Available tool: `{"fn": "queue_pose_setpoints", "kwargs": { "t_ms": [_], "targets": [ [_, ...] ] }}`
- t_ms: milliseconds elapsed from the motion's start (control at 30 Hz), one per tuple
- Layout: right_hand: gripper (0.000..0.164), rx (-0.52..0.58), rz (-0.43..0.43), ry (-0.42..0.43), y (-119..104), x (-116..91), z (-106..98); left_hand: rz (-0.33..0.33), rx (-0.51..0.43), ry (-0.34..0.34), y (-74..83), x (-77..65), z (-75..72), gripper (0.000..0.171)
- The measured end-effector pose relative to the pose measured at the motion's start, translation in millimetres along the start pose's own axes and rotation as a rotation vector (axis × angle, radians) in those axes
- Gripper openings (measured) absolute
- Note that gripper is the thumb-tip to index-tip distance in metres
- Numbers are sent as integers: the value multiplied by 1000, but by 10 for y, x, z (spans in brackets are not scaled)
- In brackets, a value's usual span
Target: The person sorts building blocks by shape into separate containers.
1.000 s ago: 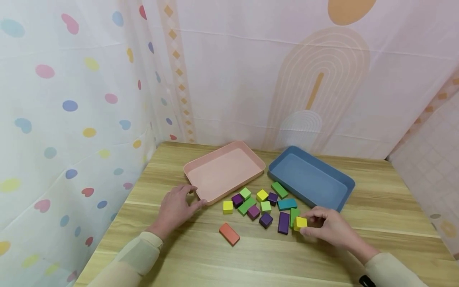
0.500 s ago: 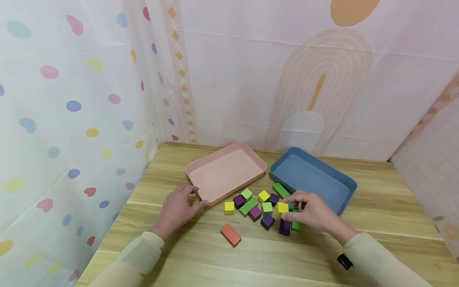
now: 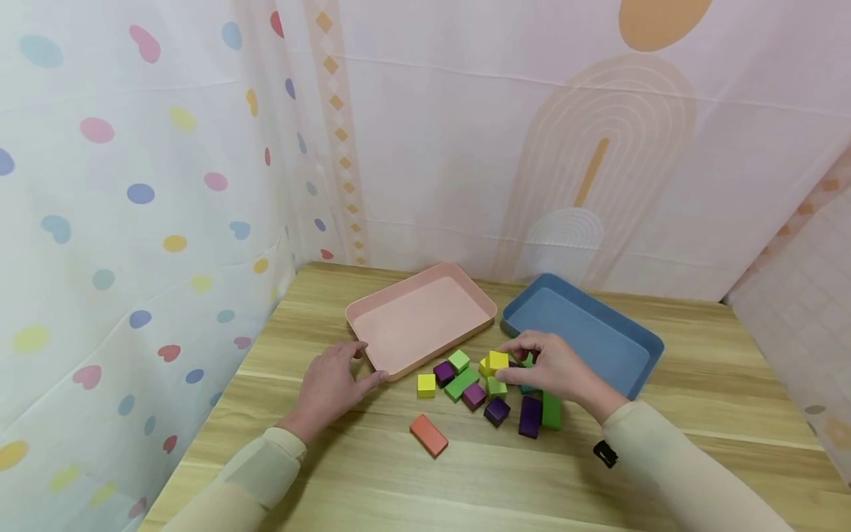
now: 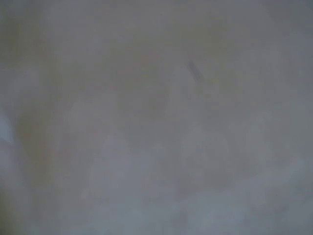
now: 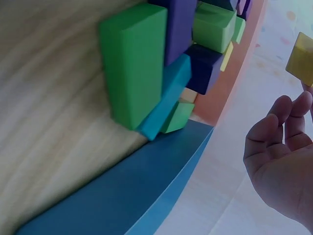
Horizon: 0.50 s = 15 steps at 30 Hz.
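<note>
My right hand (image 3: 553, 367) pinches a yellow cube (image 3: 497, 361) between thumb and fingers, over the loose blocks. In the right wrist view the same yellow cube (image 5: 301, 58) sits at the fingertips, raised above the blocks. It overlaps another yellow cube in the head view. My left hand (image 3: 332, 382) rests at the near left corner of the pink tray (image 3: 419, 314), its relaxed fingers and thumb touching the rim. A second yellow cube (image 3: 426, 386) lies just right of that thumb. The left wrist view is only a pale blur.
Green, purple and teal blocks lie in a cluster before the trays, including a purple block (image 3: 530, 417) and a green block (image 3: 551, 410). A red block (image 3: 428, 435) lies apart, nearer the front. The blue tray (image 3: 638, 340) stands at the right. Patterned curtains border the wooden table (image 3: 372, 480).
My right hand has carried the yellow cube leftward and away from me, from beside the green block to over the middle of the cluster. The left hand has stayed at the pink tray.
</note>
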State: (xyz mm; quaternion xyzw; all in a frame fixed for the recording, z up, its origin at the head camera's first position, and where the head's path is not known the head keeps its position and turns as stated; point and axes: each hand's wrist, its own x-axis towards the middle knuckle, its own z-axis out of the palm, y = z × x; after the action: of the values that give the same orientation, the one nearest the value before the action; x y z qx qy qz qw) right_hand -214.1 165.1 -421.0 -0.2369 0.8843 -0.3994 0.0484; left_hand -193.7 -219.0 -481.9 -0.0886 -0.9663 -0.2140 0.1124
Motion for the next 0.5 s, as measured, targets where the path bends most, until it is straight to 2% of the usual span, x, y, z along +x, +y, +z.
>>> {"fn": "queue_pose_setpoints", "kwargs": {
  "t_ms": [367, 500],
  "targets": [
    [36, 28, -49, -29, -185, 406, 157, -22, -9, -25, 14, -1, -24, 78],
    [34, 46, -35, -54, -257, 564, 236, -23, -17, -26, 16, 3, -26, 78]
  ]
}}
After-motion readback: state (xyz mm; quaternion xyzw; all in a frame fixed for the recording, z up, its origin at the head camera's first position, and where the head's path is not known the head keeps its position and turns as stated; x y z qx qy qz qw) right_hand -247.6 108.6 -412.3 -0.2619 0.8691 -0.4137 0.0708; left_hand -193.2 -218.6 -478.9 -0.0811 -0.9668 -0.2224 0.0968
